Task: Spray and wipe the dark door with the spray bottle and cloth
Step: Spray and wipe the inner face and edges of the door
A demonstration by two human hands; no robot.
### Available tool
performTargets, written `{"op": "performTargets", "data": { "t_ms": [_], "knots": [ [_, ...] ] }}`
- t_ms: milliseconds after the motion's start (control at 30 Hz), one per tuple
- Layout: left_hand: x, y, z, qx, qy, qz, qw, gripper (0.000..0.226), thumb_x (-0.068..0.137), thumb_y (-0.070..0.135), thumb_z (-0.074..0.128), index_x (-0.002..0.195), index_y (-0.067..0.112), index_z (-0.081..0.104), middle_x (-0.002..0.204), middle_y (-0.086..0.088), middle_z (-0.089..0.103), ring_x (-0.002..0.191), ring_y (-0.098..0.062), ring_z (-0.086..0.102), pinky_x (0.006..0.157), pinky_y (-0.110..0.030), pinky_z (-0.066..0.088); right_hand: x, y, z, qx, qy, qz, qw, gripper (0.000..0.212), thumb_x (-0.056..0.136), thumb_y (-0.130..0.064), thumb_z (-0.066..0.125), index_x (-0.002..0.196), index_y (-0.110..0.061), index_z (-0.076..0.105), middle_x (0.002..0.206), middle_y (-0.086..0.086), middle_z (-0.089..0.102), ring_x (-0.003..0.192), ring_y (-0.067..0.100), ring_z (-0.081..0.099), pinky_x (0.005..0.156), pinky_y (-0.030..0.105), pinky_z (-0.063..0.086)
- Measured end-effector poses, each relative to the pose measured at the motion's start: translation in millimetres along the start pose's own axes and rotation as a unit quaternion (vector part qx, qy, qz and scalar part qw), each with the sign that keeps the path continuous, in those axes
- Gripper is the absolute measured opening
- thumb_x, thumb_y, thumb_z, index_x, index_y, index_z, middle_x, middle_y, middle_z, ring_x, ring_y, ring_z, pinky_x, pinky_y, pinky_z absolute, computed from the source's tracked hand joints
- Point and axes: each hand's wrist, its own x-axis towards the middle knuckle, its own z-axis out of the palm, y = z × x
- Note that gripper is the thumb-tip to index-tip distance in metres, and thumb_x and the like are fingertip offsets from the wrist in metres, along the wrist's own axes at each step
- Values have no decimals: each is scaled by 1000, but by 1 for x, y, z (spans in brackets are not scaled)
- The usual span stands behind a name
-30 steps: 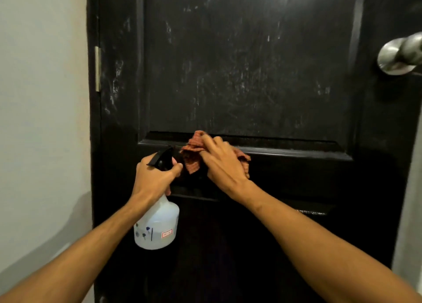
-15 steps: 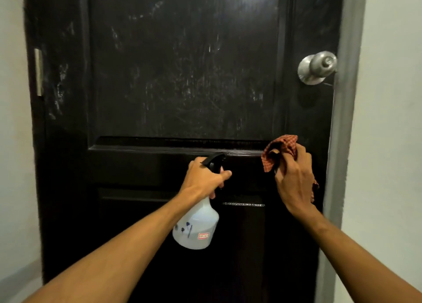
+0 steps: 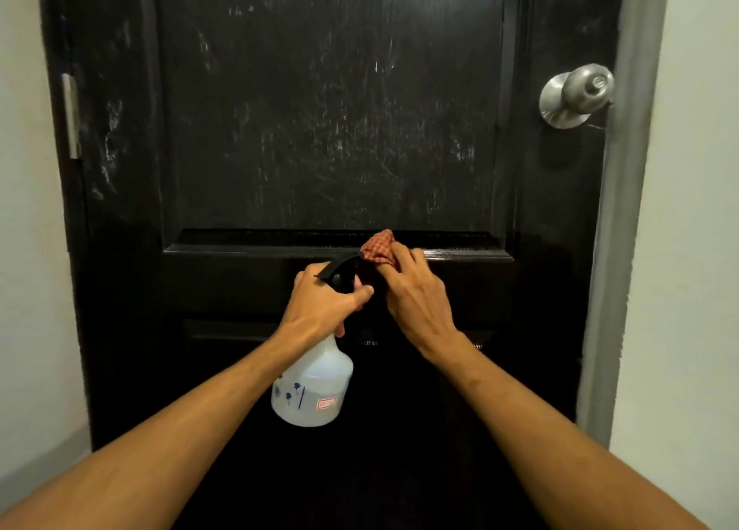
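Dark door (image 3: 328, 109), scuffed with pale streaks above its panel ledge (image 3: 248, 245). Silver door knob (image 3: 576, 93) up and right of the ledge's right end, metal hinge (image 3: 71, 117) up and left of its left end, grey door frame (image 3: 616, 249) and pale wall (image 3: 696, 209) further right of the ledge. Left hand (image 3: 324, 305) just below the ledge's middle, wrapped round the neck of the spray bottle (image 3: 316, 389); the bottle's white body hangs well below the ledge, and its black trigger head partly blocks the ledge strip beside the cloth. Right hand (image 3: 416, 297) bunches the red checked cloth (image 3: 378, 247) and presses it onto the ledge, right of centre; the fingers cover most of the cloth. The hands are nearly touching. Versus half a second ago: cloth and right hand have slid left from the ledge's right end toward its middle; left hand's grip on the bottle is unchanged.
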Motion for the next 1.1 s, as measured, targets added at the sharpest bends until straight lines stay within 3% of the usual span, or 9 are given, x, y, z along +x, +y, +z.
{"op": "performTargets", "data": {
  "t_ms": [67,233,300,433,600,733,900,1000,1100],
  "knots": [
    [-2,1,1,5,-8,12,1000,18,89,22,81,82,9,73,72,-9,75,43,-24,63,46,-24,50,-12,27,-9,-5,10,32,999,41,83,-2,62,122,-12,64,143,12,49,104,30,53,68,37,57],
    [-3,18,20,-16,-16,35,999,15,92,20,77,84,8,72,76,-8,76,40,-17,61,46,-23,50,-55,120,-42,4,139,263,955,41,90,8,54,130,0,60,159,17,31,125,36,42,104,45,48],
    [-1,27,33,-26,-20,41,999,15,92,19,77,84,8,72,77,-7,76,40,-17,61,46,-22,50,-57,120,-42,-13,114,260,959,40,92,5,52,132,4,56,163,18,24,132,40,37,105,52,46],
    [-3,45,65,-50,-40,48,997,16,92,19,78,83,7,72,75,-7,76,40,-20,61,45,-25,50,-67,112,-39,-49,-28,67,996,59,90,-3,54,148,-6,47,171,9,4,155,36,13,120,50,30],
    [-2,62,85,-76,-58,56,994,16,93,18,77,84,6,72,78,-11,76,40,-18,58,46,-25,50,-30,160,-67,17,96,259,961,45,103,-13,42,147,-9,48,169,16,13,157,32,5,126,52,16],
    [-4,63,91,-72,-66,61,993,17,93,19,76,84,5,71,79,-12,76,40,-17,59,47,-25,51,-58,168,-64,-64,63,256,962,55,92,-15,43,146,-16,48,162,15,26,149,34,20,113,44,19],
    [-11,50,85,-72,-69,36,994,17,93,20,77,87,5,71,81,-12,76,42,-18,59,46,-26,50,-136,138,-40,-8,96,320,943,44,82,8,45,121,0,64,154,18,41,109,38,42,90,32,34],
    [-8,40,73,-60,-59,31,996,17,93,20,77,87,5,71,82,-14,76,42,-17,59,46,-25,50,-98,120,-39,22,151,361,920,40,83,14,48,119,3,63,160,16,32,109,37,40,89,30,36],
    [-5,28,56,-51,-35,27,998,17,92,20,77,86,6,71,80,-13,76,42,-19,60,47,-26,50,-55,92,-40,33,126,305,944,45,81,15,56,123,-2,63,166,11,20,111,35,43,81,30,44]
  ]
}}
